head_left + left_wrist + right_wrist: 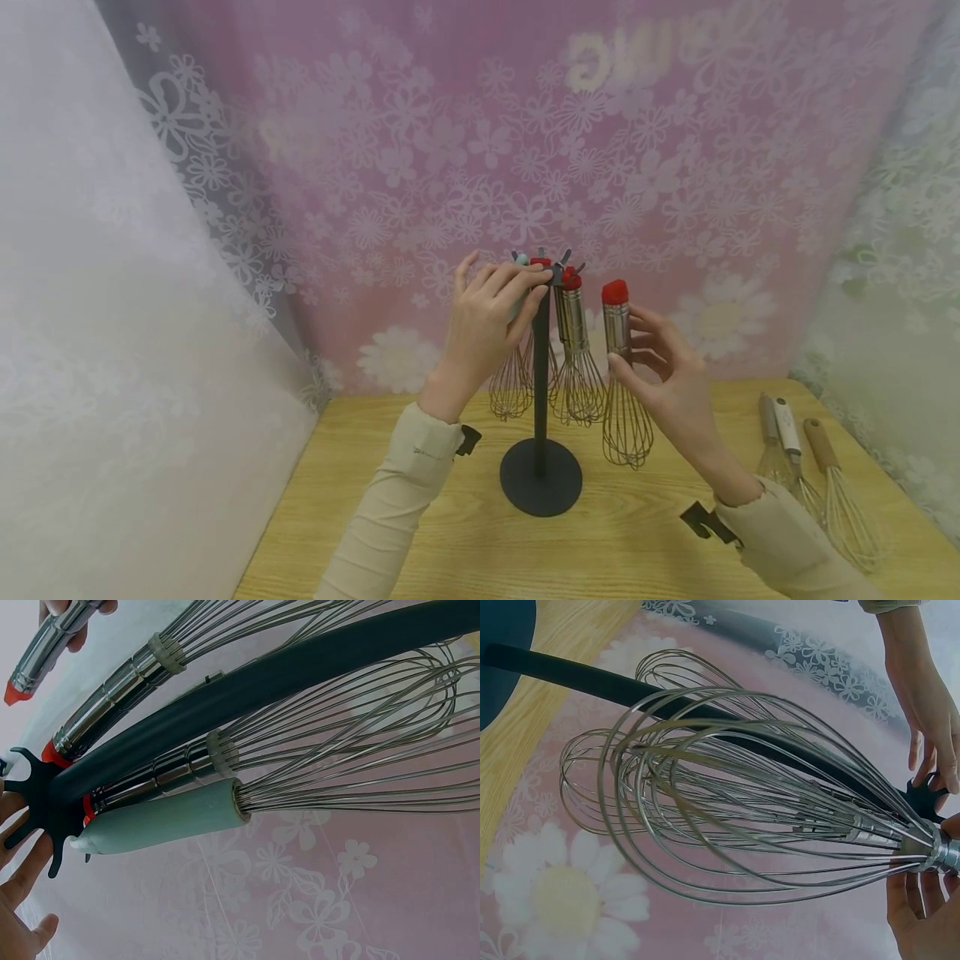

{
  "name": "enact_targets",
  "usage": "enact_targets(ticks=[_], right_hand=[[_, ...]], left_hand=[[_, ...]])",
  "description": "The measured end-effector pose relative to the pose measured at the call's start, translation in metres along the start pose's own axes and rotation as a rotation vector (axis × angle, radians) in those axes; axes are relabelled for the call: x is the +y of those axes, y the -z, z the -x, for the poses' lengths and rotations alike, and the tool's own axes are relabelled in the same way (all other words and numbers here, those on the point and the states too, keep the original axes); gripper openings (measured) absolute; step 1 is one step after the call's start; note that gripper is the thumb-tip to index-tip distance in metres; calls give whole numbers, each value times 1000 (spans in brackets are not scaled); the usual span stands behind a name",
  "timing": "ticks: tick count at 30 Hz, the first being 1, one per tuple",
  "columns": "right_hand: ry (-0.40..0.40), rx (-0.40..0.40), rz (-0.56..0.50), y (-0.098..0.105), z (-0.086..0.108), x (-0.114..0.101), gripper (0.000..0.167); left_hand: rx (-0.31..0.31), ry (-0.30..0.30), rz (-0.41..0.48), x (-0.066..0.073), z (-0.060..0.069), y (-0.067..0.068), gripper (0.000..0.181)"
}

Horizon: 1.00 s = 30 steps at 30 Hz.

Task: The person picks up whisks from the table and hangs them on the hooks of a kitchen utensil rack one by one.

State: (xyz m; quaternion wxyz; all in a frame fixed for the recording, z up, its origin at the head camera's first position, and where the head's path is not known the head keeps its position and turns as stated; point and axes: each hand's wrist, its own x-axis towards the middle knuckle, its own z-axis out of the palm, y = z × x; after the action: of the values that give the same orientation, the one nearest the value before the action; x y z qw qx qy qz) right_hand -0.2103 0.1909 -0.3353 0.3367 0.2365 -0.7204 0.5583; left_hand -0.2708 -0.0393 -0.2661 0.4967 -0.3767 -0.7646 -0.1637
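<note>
My right hand [671, 375] holds a whisk [617, 329] by its steel handle, between thumb and fingers. This whisk has a red end cap at the top, and its wire loops hang down. In the right wrist view its wire head [705, 885] fills the middle. My left hand [491, 312] rests on the top of a black stand [541, 375], fingers laid over the hooked ring [45, 799]. On the hooks hang two steel-handled whisks with red ends, one a steel-handled whisk [112, 705], and a whisk with a pale green handle [165, 817]. The held whisk is apart from the hooks.
The stand's round black base [525, 492] sits on a wooden table [360, 500]. At the right lie several whisks, including a white-handled whisk [787, 425] and a wooden-handled whisk [821, 442]. Flowered curtains [420, 167] close in the back and sides.
</note>
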Motion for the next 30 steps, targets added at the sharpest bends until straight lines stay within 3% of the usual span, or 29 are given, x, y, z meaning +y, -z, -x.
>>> enact_targets(ticks=[30], right_hand=[[-3,-52,16,-9,-10,-12,66]], left_hand=[[12,0,10,1,0,0,21]])
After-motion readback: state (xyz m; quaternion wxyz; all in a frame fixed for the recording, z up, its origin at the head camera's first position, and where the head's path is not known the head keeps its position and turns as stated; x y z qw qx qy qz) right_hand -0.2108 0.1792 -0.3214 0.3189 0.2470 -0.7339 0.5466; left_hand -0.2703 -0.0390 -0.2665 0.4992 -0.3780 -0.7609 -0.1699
